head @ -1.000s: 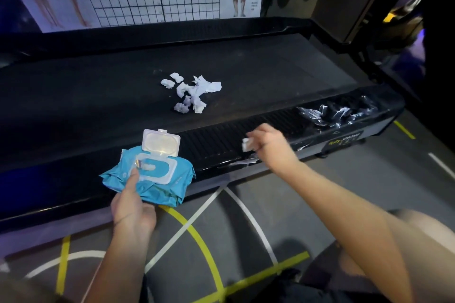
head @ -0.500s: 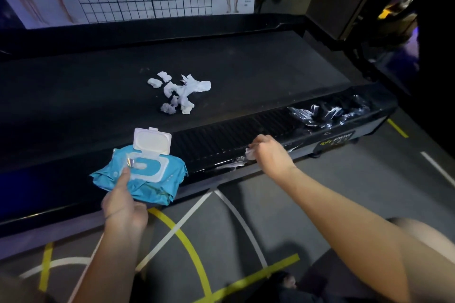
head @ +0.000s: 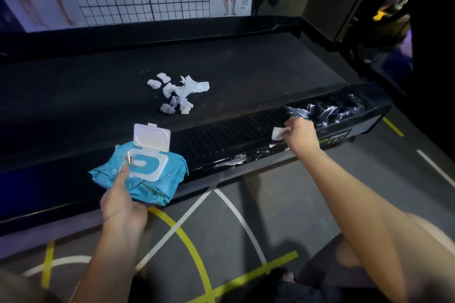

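Wipes pack lies left-right; lid raised.

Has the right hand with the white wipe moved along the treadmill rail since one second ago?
Yes. The right hand slid rightward along the rail, reaching the plastic film.

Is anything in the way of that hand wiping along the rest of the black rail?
Yes. The right hand pinches a wipe against the side rail, and crumpled clear film lies on the rail right beside it, toward the end. Back toward the wipes pack, only smears show.
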Tool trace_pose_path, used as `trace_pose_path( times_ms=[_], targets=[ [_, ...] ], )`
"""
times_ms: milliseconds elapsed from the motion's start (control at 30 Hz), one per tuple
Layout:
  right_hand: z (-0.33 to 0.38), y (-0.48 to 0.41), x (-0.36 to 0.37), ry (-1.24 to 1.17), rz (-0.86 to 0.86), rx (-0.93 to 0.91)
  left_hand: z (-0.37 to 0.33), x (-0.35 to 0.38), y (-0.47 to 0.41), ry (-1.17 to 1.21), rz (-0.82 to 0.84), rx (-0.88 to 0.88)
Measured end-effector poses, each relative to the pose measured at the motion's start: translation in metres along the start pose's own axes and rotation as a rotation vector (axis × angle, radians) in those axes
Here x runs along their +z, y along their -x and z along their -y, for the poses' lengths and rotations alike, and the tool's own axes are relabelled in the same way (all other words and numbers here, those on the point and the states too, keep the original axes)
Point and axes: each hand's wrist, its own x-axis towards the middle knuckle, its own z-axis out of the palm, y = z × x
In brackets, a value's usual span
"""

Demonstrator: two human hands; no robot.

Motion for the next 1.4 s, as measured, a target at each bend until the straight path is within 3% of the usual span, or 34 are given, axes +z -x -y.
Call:
trace_pose_path(
  times_ms=[100,200,400,500,767,967,1133,1267,1400],
  targets=[
    [0.02,-0.006,-0.001,-0.021,-0.02,-0.047,-0.004,-0.005,0.001,0.0,-0.004,0.021],
    [0.046,0.005,0.013,-0.049,0.013,-0.213,-0.008,-0.008,0.004,0.005,-0.042,0.049],
    [0.091,0.077,0.059,-0.005,0.231,-0.746,-0.012,-0.015,0.004,0.051,-0.125,0.053],
    [0.092,0.111,0.086,0.023,0.235,-1.018,-0.013,-0.016,0.004,0.065,-0.133,0.055],
    [0.089,0.096,0.096,0.048,0.248,-1.221,-0.015,-0.024,0.003,0.077,-0.138,0.082],
    [0.083,0.093,0.085,0.263,0.21,-1.13,-0.022,-0.028,0.005,0.099,-0.149,0.078],
    [0.079,0.084,0.066,0.303,0.276,-0.784,-0.027,-0.033,0.006,0.1,-0.168,0.071],
    [0.077,0.067,0.047,0.093,0.117,-0.452,-0.026,-0.035,0.007,0.087,-0.164,0.079],
    [0.078,0.075,0.047,-0.076,0.016,-0.406,-0.021,-0.035,0.007,0.056,-0.144,0.073]
  ],
)
